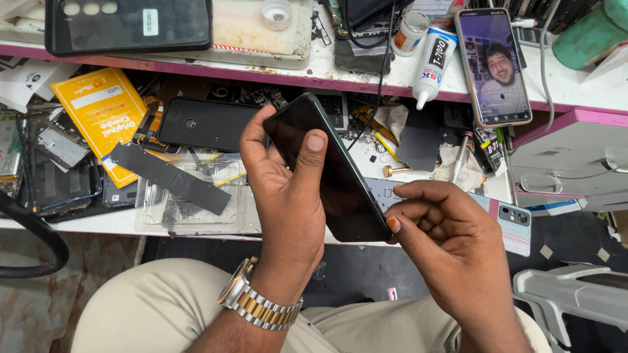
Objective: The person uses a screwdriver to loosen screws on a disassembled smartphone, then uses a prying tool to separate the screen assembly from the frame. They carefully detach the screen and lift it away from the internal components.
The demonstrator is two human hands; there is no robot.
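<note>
— Phone (pixel 330 173), dark and glossy, screen blank: where is it exactly?

— Up above the person's lap, in front of the desk (pixel 98 222) edge, tilted so that one long side runs from upper left to lower right. Both hands are on it.

— How does the left hand (pixel 284 196) have it?

— Wrapped round the left side from behind, its fingers (pixel 252 131) curled over the top corner and the thumb pressed flat on the glass. Closed firmly on the phone. A gold and silver wristwatch (pixel 258 304) sits on that wrist.

— And the right hand (pixel 451 242)?

— Bunched at the lower right corner, the thumb tip touching the phone's bottom edge and the other fingers folded in above it. Whether it pinches anything small there, I cannot tell.

— What lies around?

— Behind the phone on the desk: a black phone back cover (pixel 199 124), a yellow packet (pixel 104 114), a clear plastic tray (pixel 196 209) with a black strip (pixel 170 178) across it. On the raised shelf, a white glue bottle (pixel 433 65) beside a second phone (pixel 492 65) with its screen lit.
</note>
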